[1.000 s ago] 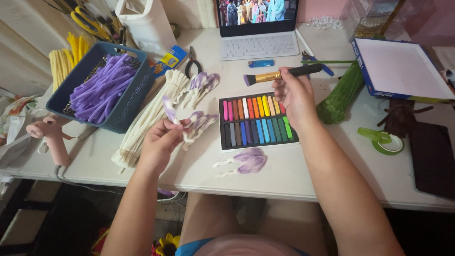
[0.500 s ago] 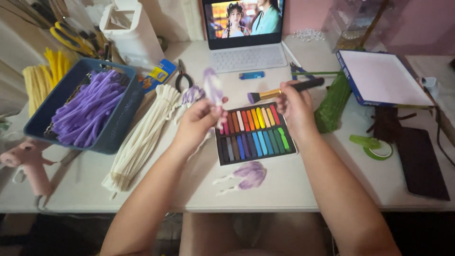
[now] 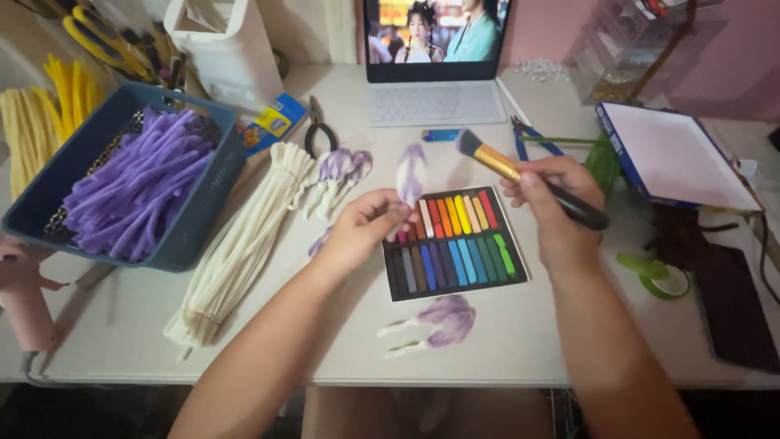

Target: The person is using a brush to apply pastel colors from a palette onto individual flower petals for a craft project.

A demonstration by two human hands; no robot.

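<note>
My left hand [image 3: 361, 232] holds a white petal [image 3: 410, 172] with a purple tip, upright, over the top edge of a black tray of coloured pastel sticks [image 3: 453, 242]. My right hand [image 3: 548, 203] grips a brush [image 3: 528, 179] with a gold ferrule and black handle, its bristles pointing toward the petal. Two finished purple-tinted petals [image 3: 439, 321] lie in front of the tray. Several more petals [image 3: 337, 171] lie beside a bundle of white pipe cleaners [image 3: 244, 240].
A blue basket [image 3: 195, 219] of purple pipe cleaners sits at left, yellow ones [image 3: 49, 106] behind it. A laptop [image 3: 435, 57] stands at the back, pliers [image 3: 317, 130], a blue-edged white box [image 3: 674, 154] and green tape [image 3: 658, 272] at right.
My left hand picked a petal off the table and raised it over the pastel tray. My right hand lifted the brush and turned its bristles toward the petal.
</note>
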